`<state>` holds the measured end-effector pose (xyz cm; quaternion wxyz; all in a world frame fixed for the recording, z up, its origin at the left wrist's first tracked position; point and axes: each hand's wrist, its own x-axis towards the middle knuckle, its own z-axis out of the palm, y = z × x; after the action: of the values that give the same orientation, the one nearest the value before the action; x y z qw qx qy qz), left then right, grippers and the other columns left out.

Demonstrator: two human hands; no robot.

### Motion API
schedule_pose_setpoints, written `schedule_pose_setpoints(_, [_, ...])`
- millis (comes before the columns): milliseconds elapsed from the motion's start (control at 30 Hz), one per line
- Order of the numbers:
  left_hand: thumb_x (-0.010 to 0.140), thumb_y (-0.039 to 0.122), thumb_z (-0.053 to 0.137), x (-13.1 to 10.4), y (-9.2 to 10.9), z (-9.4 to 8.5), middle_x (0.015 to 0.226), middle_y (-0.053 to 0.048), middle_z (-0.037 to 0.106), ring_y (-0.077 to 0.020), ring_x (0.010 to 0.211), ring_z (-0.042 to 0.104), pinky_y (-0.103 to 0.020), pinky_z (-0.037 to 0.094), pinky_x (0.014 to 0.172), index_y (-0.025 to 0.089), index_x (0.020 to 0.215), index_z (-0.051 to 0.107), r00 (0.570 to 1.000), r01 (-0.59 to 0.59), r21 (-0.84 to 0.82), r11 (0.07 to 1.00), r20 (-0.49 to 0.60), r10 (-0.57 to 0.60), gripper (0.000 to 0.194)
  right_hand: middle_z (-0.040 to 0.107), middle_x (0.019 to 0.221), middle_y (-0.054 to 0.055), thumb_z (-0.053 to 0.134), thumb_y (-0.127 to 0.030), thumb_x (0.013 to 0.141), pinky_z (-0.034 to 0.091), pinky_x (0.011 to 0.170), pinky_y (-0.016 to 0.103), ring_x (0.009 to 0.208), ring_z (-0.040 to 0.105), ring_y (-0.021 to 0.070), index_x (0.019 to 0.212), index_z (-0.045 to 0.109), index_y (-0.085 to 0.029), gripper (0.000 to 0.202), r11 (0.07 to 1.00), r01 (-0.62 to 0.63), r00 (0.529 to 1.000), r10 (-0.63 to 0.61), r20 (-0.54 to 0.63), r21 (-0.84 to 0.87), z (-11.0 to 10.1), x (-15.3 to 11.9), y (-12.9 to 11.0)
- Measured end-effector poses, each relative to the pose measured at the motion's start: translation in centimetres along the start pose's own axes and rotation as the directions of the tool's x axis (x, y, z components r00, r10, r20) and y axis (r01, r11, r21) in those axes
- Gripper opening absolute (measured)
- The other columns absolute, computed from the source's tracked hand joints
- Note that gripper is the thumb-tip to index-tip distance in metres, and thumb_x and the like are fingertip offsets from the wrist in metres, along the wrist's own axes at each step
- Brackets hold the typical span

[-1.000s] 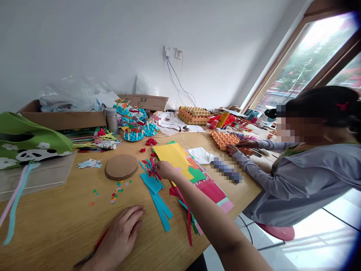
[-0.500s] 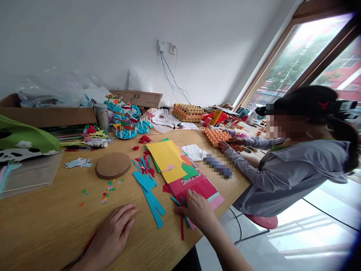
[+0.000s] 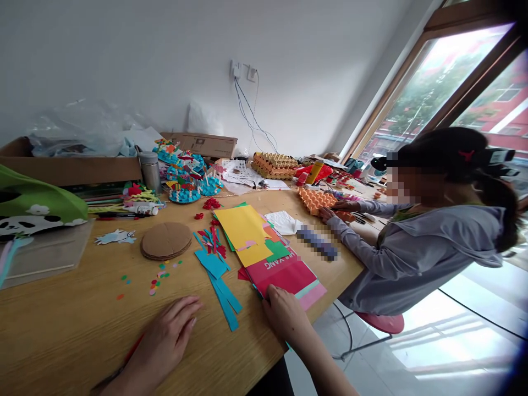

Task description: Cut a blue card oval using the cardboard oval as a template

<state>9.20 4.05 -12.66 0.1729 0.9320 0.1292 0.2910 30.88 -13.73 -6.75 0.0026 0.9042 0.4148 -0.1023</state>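
Note:
My left hand (image 3: 165, 341) lies flat on the wooden table (image 3: 82, 319), fingers apart, over a red-handled tool (image 3: 131, 352) that is mostly hidden. At the table's near edge my right hand (image 3: 284, 316) is curled over thin paper strips; only a teal tip (image 3: 287, 346) shows. Its fingertips touch the red and pink paper pack (image 3: 284, 272). Blue paper strips (image 3: 223, 291) lie between my hands. Yellow sheets (image 3: 243, 231) lie on the far end of the pack.
Cardboard discs (image 3: 165, 240) and coloured confetti (image 3: 159, 280) lie ahead of my left hand. A green panda bag (image 3: 37, 206), a cardboard box (image 3: 70, 168) and blue paper crafts (image 3: 187, 181) stand further back. A seated person (image 3: 424, 247) at right handles an orange egg tray (image 3: 315, 199).
My right hand came back from the red and blue scraps by the yellow sheets to the near table edge, and loose strips there went under it. My left hand stayed put.

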Motion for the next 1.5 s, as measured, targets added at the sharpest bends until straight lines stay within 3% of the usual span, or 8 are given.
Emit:
schedule_pose_setpoints(167, [0.088,0.025,0.050,0.1,0.2,-0.1,0.111,-0.002,0.070,-0.0151,0.099,0.067,-0.024,0.055,0.086,0.028,0.114,0.065,1.000,0.016,-0.020,1.000,0.017,-0.016,0.031,0.069,0.079,0.007,0.049,-0.012,0.080,0.030,0.057,0.025,0.072,0.061,0.0176,0.076,0.060,-0.016,0.013,0.987,0.069,0.997,-0.071,0.012,0.143,-1.0,0.4,1.3])
schedule_pose_setpoints(333, [0.088,0.024,0.049,0.4,0.6,-0.4,0.110,-0.003,0.071,-0.0166,0.096,0.068,-0.026,0.057,0.084,0.026,0.107,0.068,0.999,0.045,-0.038,0.998,0.012,-0.045,0.027,0.063,0.065,0.001,0.049,-0.015,0.078,0.028,0.051,0.021,0.059,0.055,0.0110,0.068,0.056,-0.016,0.013,0.933,0.155,0.988,-0.153,-0.031,0.325,-4.3,2.8,1.2])
schedule_pose_setpoints(667, [0.087,0.018,0.048,0.4,1.0,-0.4,0.110,-0.004,0.070,-0.0177,0.098,0.068,-0.029,0.058,0.085,0.026,0.106,0.068,0.996,0.076,-0.026,0.997,0.046,-0.074,0.029,0.069,0.074,0.006,0.053,-0.016,0.081,0.035,0.056,0.020,0.067,0.062,0.0137,0.074,0.065,-0.014,0.015,0.945,0.219,0.976,-0.212,-0.053,0.241,-5.7,13.9,-8.5])
schedule_pose_setpoints(833, [0.086,0.015,0.047,0.3,1.1,-0.4,0.111,-0.004,0.070,-0.0178,0.100,0.067,-0.030,0.057,0.086,0.026,0.107,0.067,0.994,0.089,-0.038,0.995,0.063,-0.087,0.031,0.069,0.096,0.015,0.051,-0.019,0.086,0.039,0.067,0.023,0.086,0.064,0.0198,0.089,0.067,-0.011,0.019,0.965,0.218,0.975,-0.210,-0.068,0.148,-6.0,16.4,-10.8])
schedule_pose_setpoints(933, [0.087,0.016,0.047,0.3,1.0,-0.4,0.110,-0.004,0.070,-0.0178,0.099,0.067,-0.030,0.058,0.085,0.026,0.108,0.067,0.995,0.085,-0.035,0.996,0.053,-0.083,0.031,0.067,0.105,0.014,0.049,-0.022,0.088,0.040,0.073,0.025,0.097,0.062,0.0210,0.102,0.066,-0.012,0.024,0.960,0.250,0.967,-0.241,-0.085,0.129,-6.6,14.6,-9.6])
schedule_pose_setpoints(1067, [0.087,0.018,0.048,0.3,0.9,-0.2,0.111,-0.004,0.070,-0.0178,0.100,0.067,-0.030,0.057,0.087,0.026,0.108,0.067,0.997,0.069,-0.033,0.997,0.038,-0.067,0.029,0.069,0.095,0.005,0.052,-0.023,0.088,0.040,0.073,0.022,0.091,0.064,0.0166,0.097,0.069,-0.020,0.019,0.933,0.333,0.943,-0.333,-0.021,0.140,-5.8,8.4,-5.7])
schedule_pose_setpoints(1300, [0.088,0.024,0.048,0.3,0.5,-0.2,0.111,-0.003,0.071,-0.0165,0.099,0.067,-0.027,0.056,0.087,0.026,0.109,0.067,0.999,0.019,-0.004,1.000,0.027,-0.019,0.028,0.061,0.091,0.007,0.037,-0.013,0.093,0.044,0.062,0.025,0.075,0.064,0.0178,0.115,0.060,-0.020,0.033,0.950,0.312,0.943,-0.307,-0.126,0.022,2.3,-4.1,1.0])
schedule_pose_setpoints(1500, [0.088,0.026,0.048,0.4,0.4,-0.4,0.109,-0.003,0.071,-0.0163,0.098,0.068,-0.026,0.056,0.086,0.026,0.106,0.068,1.000,-0.011,0.008,1.000,0.023,0.011,0.026,0.061,0.092,0.009,0.046,-0.029,0.093,0.050,0.053,0.026,0.075,0.065,0.0211,0.124,0.049,-0.017,0.033,0.958,0.282,0.906,-0.285,-0.313,-0.054,6.7,-7.8,2.4])
